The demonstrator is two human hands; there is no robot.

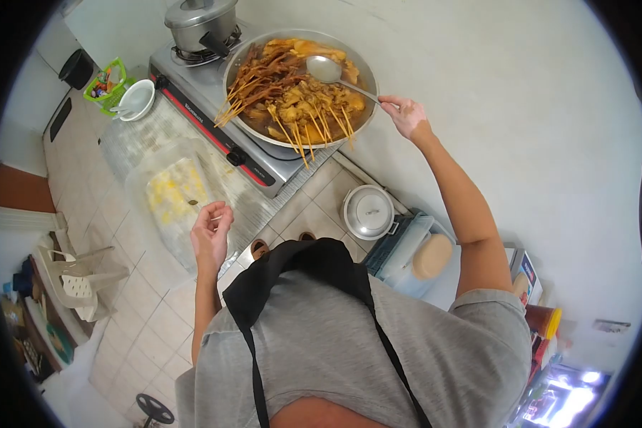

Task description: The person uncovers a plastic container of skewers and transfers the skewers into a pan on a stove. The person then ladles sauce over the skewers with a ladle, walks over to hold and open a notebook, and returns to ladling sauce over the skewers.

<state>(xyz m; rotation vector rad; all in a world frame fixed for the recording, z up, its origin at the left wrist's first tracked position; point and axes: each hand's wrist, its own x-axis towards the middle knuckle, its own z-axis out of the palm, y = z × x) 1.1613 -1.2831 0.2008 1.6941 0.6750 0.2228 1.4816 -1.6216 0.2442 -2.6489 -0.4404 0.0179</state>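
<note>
A wide metal pan [372,84] sits on the right burner of the stove, full of skewered meat [299,100] in brown sauce, with sticks poking over its near rim. My right hand [405,116] is closed on the handle of a metal ladle [324,69], whose bowl rests over the food. My left hand [212,220] is raised near a clear plastic container [140,167] holding something yellow and white. Its fingers are curled with thumb and fingertips near each other; whether they pinch anything small cannot be made out.
A lidded pot [201,21] stands on the stove's [214,132] left burner. A white bowl [137,100] and green basket [109,87] lie at the table's far left. Below the pan are a lidded silver pot [369,212] and plastic bins [406,250]. A plastic chair [78,285] stands left.
</note>
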